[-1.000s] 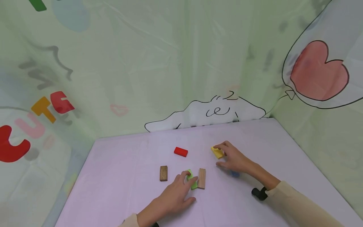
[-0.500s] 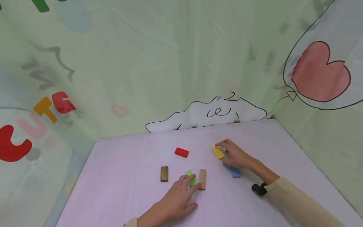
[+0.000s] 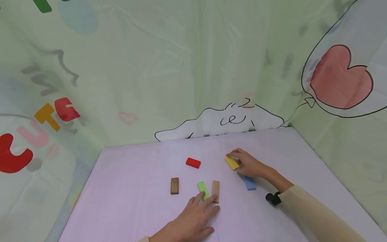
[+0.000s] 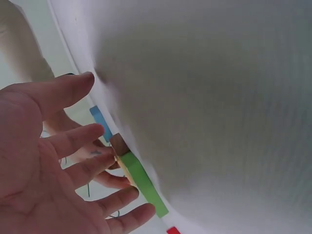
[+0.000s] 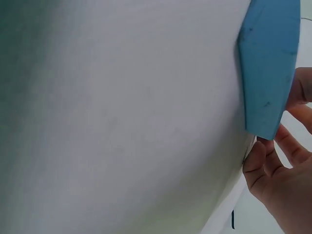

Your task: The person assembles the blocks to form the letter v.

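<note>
Yellow blk [image 3: 231, 163] in R hand [image 3: 249, 165]; wall letters [image 3: 46, 115] incl. "CUT".

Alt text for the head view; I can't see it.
Right hand holds the yellow block; left hand, fingers spread, at the near ends of the green block and tan block. Also on the table: red block, brown block, blue block.

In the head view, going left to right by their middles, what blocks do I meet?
Dark brown block, red block, green block, light wood block, yellow block, blue block.
</note>
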`<state>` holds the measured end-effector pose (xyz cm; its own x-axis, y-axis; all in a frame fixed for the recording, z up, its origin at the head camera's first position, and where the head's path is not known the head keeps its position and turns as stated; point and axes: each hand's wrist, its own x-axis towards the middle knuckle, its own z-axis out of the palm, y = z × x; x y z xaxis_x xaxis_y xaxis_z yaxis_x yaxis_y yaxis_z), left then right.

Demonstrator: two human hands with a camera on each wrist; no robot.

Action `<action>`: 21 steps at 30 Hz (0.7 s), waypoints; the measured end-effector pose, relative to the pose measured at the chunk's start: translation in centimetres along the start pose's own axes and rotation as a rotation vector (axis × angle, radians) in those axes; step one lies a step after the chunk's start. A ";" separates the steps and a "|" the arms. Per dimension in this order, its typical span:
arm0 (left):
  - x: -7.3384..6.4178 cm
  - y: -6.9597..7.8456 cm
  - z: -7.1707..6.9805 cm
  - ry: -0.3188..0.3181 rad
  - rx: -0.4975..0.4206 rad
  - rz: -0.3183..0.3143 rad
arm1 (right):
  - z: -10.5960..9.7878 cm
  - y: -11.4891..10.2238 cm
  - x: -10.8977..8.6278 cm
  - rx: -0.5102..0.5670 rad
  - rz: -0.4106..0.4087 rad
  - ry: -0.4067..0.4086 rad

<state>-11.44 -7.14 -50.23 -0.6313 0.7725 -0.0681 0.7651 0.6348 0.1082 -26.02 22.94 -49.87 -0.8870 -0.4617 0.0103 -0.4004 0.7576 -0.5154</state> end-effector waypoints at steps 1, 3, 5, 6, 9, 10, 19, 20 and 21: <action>0.0 0.1 0.1 -0.007 0.008 0.001 | 0.1 0.1 0.0 -0.001 -0.001 -0.004; 0.0 0.2 0.2 -0.022 0.021 0.002 | 0.2 0.2 0.1 -0.008 -0.001 -0.012; -0.1 0.2 0.2 -0.036 0.024 -0.001 | 0.3 0.3 0.2 -0.015 -0.006 -0.015; -0.1 0.3 0.2 -0.045 0.021 -0.005 | 0.4 0.3 0.2 -0.018 -0.006 -0.014; -0.1 0.2 0.2 -0.057 0.018 -0.008 | 0.5 0.4 0.3 -0.036 -0.026 -0.012; 0.0 0.2 0.1 -0.063 0.017 -0.009 | 0.5 0.3 0.2 -0.041 -0.031 -0.012; 0.2 0.2 -0.1 -0.142 -0.017 -0.026 | 0.3 -0.2 0.0 -0.055 -0.052 -0.008; 0.1 0.3 -0.1 -0.140 -0.014 -0.024 | 0.3 -0.2 0.0 -0.054 -0.049 -0.007; 0.1 0.3 -0.1 -0.142 -0.016 -0.024 | 0.3 -0.2 0.0 -0.049 -0.045 -0.007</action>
<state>-11.31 -6.91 -50.13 -0.6244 0.7522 -0.2105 0.7470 0.6538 0.1206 -25.84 22.63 -50.03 -0.8663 -0.4988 0.0260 -0.4505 0.7580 -0.4717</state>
